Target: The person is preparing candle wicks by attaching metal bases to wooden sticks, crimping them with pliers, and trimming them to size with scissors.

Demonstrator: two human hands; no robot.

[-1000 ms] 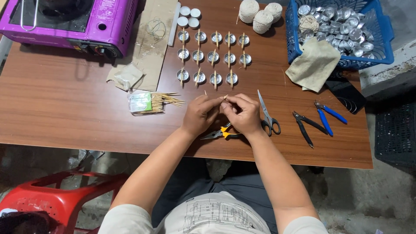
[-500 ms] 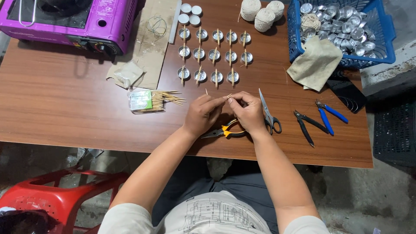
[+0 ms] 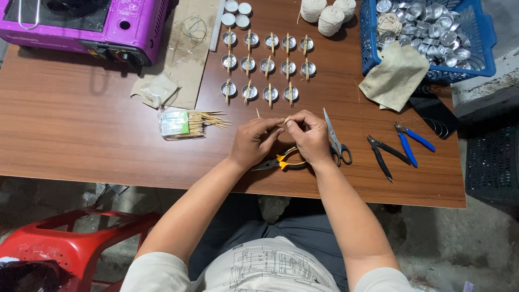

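My left hand [image 3: 253, 141] and my right hand [image 3: 309, 136] meet over the brown table [image 3: 81, 135], fingertips pinched together on a thin wooden stick [image 3: 285, 120]. A second stick tip pokes up from my left hand. Under the hands lie yellow-handled pliers [image 3: 281, 162]. Beyond them stand rows of small metal cups [image 3: 267, 65], each with a stick laid across it. A packet of wooden sticks [image 3: 186, 123] lies to the left.
Scissors [image 3: 336, 141] lie right of my hands, then black pliers [image 3: 383, 154] and blue pliers [image 3: 408, 141]. A blue basket [image 3: 484, 48] of metal cups, a cloth [image 3: 394, 75], twine balls [image 3: 328, 11] and a purple stove [image 3: 81, 24] sit at the back. A red stool [image 3: 70, 249] stands below.
My hands stay together over the pliers, with only small finger movements on the stick. The view has shifted slightly.
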